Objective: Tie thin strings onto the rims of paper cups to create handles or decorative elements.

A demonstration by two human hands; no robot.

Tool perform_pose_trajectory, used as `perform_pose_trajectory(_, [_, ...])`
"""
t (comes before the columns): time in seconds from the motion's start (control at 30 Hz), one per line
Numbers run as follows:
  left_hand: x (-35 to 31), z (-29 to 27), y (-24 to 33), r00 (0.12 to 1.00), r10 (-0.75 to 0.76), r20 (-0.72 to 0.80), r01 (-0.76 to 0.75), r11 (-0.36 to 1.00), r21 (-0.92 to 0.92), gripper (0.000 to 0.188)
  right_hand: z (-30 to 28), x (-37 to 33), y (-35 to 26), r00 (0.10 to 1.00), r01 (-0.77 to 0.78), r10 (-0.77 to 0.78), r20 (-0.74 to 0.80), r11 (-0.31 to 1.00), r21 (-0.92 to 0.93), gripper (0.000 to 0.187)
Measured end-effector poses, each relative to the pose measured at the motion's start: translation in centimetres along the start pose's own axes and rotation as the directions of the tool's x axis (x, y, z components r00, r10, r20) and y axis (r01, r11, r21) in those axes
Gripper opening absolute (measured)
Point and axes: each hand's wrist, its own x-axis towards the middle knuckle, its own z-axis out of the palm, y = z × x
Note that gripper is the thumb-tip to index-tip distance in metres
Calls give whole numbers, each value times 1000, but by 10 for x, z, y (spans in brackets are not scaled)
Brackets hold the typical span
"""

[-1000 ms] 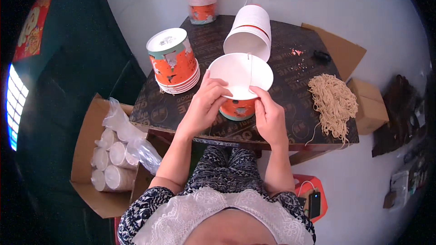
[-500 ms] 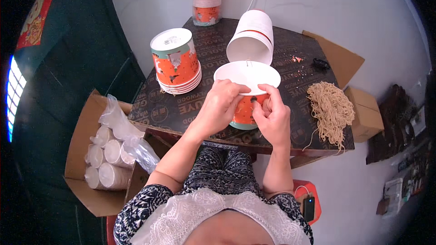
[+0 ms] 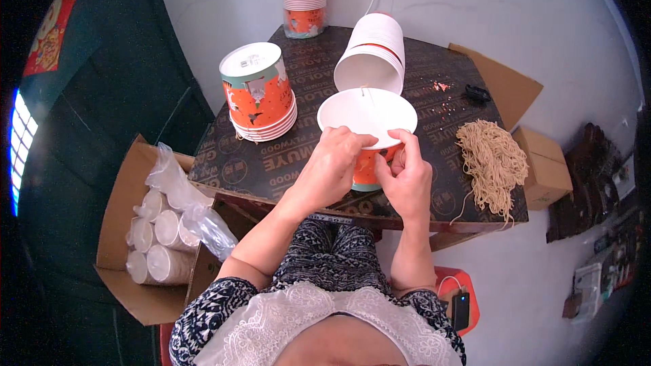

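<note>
An orange paper bucket [image 3: 365, 172] with a white inside stands upright at the table's near edge. My left hand [image 3: 329, 168] bends over its near rim, fingertips inside the mouth and thumb out of sight. Close beside it, my right hand [image 3: 409, 175] pinches the rim between thumb and fingers. Whether a bit of string is between my fingertips is too small to tell. A short tan string [image 3: 364, 90] shows at the bucket's far rim. Just behind lies a nested stack of white buckets [image 3: 370, 71] on its side. To the left, more orange buckets [image 3: 261, 98] are stacked upside down.
A heap of tan string [image 3: 491, 169] lies at the table's right. Beyond it are orange crumbs [image 3: 441, 87] and a small black object [image 3: 477, 93]. A tall bucket stack [image 3: 305, 0] stands at the back. An open carton [image 3: 112, 251] of wrapped white buckets is lower left.
The view has shifted slightly. My hands stay at the bucket's near rim, with the left fingertips a little further over it.
</note>
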Motion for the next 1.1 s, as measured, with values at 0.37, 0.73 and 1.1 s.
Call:
perform_pose_trajectory(0.37, [-14, 10, 9, 993, 81, 88, -88, 993, 79, 35, 7, -26, 26, 1000, 11, -11, -7, 1000, 9, 40])
perform_pose_trajectory(0.73, [-2, -2, 11, 985, -5, 174, -10, 996, 89, 35, 11, -24, 30, 992, 87, -88, -93, 996, -21, 36])
perform_pose_trajectory(1.1, [70, -21, -13, 569, -138, 811, 291, 956, -41, 16, 9, -22, 33, 992, 99, -102, -80, 994, -42, 34])
